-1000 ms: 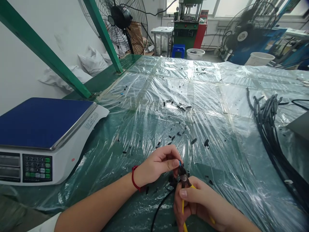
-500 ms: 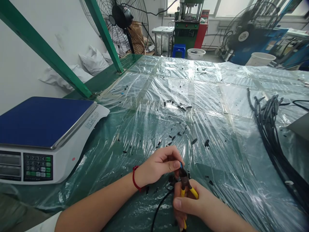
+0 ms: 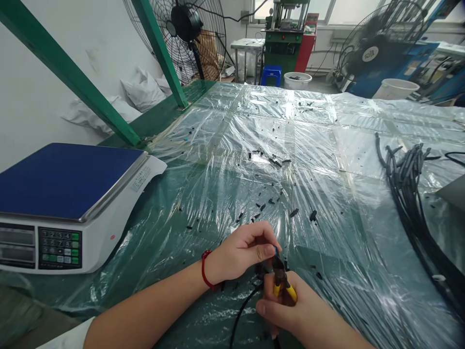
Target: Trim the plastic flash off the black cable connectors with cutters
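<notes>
My left hand (image 3: 241,253), a red bracelet at its wrist, pinches something small with a blue tip (image 3: 275,250) between thumb and fingers. It seems to be the end of a black cable (image 3: 238,317), which curves toward the front edge of view; the join is hidden by my hands. My right hand (image 3: 294,308) is wrapped round yellow-handled cutting pliers (image 3: 279,272). Their dark jaws sit close under the left fingertips, at the blue tip. Whether the jaws touch it I cannot tell.
Black scraps (image 3: 275,161) are scattered over the plastic-covered table (image 3: 218,194). A bundle of black cables (image 3: 410,203) lies at the right. On the left stands a digital scale (image 3: 69,179), with green posts (image 3: 160,53) behind it. Fans and machines stand beyond the table.
The plier handles have drawn closer together in my right hand, and the pliers have tilted a little. My left hand keeps its pinch. The whole view has shifted slightly.
</notes>
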Demonstrator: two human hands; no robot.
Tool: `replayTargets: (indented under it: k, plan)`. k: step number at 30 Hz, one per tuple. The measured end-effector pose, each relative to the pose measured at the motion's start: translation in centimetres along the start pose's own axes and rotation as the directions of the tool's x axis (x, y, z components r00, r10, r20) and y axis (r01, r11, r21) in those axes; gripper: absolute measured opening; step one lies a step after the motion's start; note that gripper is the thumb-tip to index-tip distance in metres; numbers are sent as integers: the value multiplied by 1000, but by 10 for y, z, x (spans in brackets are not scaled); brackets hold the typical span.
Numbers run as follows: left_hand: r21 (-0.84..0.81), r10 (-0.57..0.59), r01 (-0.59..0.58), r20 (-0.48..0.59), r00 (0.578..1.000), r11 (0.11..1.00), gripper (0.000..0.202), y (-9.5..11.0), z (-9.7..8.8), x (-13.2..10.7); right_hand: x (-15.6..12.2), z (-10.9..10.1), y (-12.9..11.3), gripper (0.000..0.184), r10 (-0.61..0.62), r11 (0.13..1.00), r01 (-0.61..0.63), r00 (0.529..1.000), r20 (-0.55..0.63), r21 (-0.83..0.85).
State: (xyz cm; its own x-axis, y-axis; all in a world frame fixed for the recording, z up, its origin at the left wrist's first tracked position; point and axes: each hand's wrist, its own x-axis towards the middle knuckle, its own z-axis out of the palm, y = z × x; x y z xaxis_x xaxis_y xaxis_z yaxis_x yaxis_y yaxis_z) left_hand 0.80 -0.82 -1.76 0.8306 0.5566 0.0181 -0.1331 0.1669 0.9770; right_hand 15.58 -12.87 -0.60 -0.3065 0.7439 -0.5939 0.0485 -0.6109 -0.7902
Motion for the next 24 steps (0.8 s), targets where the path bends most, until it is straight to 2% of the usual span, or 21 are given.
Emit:
replayTargets:
  k: [3,6,9,12,18,24]
  plan:
    - [-12,-35,34,-1,999,999,26,-1,0,2,2,1,2,31,-24,999,24,1000,0,33]
    - [-40,-77,76,-11,997,996,28,-2,-1,3,7,1,11,31,-57,981,45,997,56,191]
    - [-124,-123,121,-9,992,985,28,-5,-2,6,13,3,26,32,-132,879,54,982,134,473]
    - [-247,-175,174,18,984,953,28,-10,-2,8,15,9,40,37,-186,779,41,968,167,626]
    - [-365,-199,205,53,979,908,38,-21,4,15,6,22,40,46,-228,648,-1,954,195,762]
    - [-453,-137,139,38,990,881,42,-30,12,21,-1,16,48,44,-273,561,-5,943,191,828]
